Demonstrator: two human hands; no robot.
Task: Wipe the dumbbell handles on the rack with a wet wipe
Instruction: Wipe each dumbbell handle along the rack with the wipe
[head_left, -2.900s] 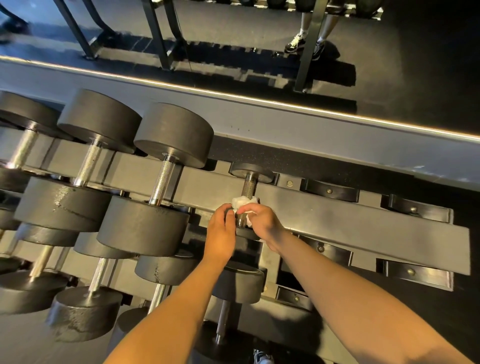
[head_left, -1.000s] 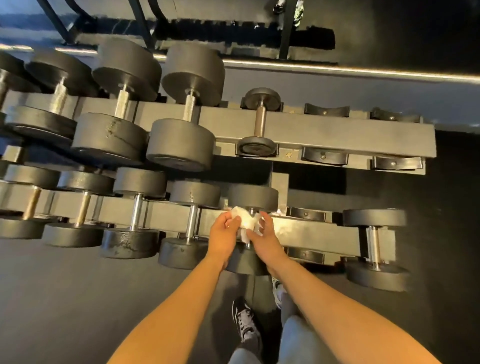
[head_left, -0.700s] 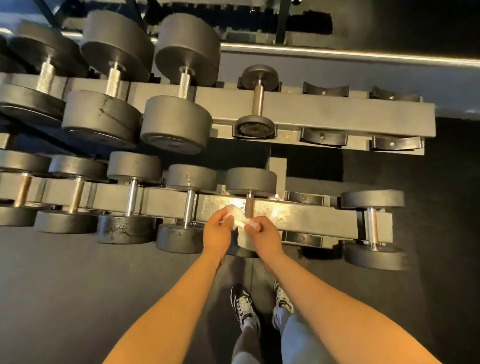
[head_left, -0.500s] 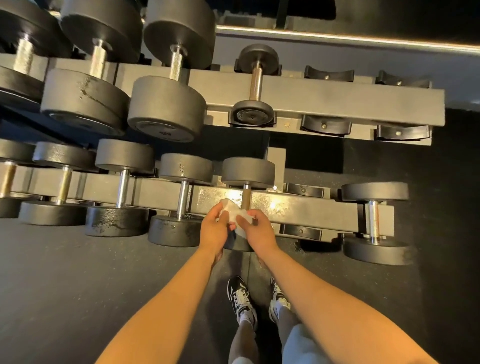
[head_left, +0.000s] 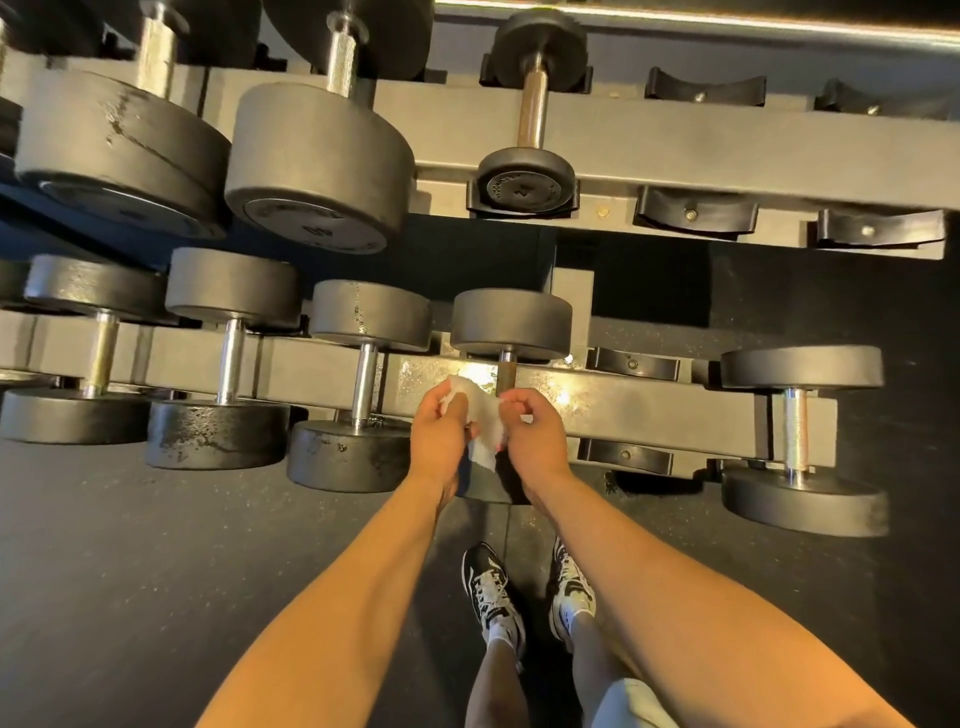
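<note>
I read both hands at the lower beam of the grey steel rack. Left hand and right hand each pinch the crumpled white wipe with curled fingers. It spans between them, just below the short metal handle of a round, matte black dumbbell. I cannot tell whether they touch.

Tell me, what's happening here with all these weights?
A person is standing at a dumbbell rack, cleaning it. The left hand and right hand both pinch a white wet wipe and hold it between them, low in front of a dumbbell on the lower tier. A short part of that dumbbell's metal handle shows just above the hands. The wipe is right beside it, but whether it touches the handle cannot be told.
</note>
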